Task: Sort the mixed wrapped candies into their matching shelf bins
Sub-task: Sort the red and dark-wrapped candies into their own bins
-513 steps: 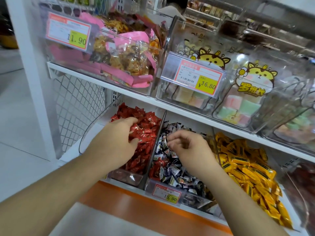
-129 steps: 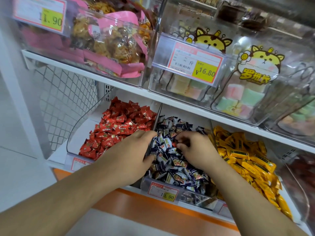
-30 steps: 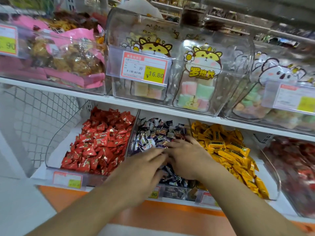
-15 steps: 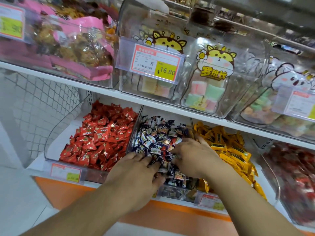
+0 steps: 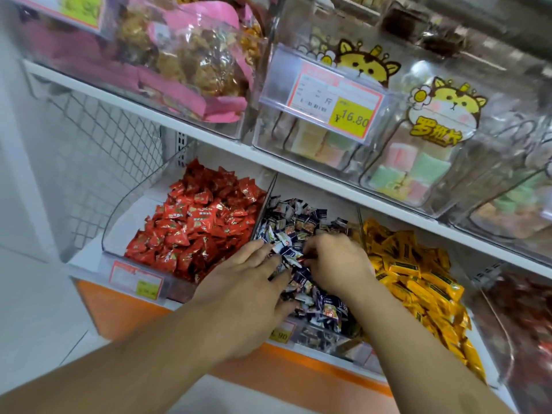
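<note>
Candy sorting: light, slippery wrappers

Both hands dig in the middle bin (image 5: 321, 331) of dark candies (image 5: 294, 225). Left hand (image 5: 248, 282) lies spread, fingers straight. Right hand (image 5: 337, 264) seems to pinch a red-tipped piece. Wrappers look light, crinkly, slick; best pinched at twisted ends.

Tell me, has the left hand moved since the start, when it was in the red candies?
Yes. The left hand has moved right, out of the red candy bin and across the clear divider into the dark-wrapped candies.

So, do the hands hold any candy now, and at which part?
It cannot be told: left hand lies flat on the dark-wrapped candies; right hand has curled fingers hiding any hold.
</note>
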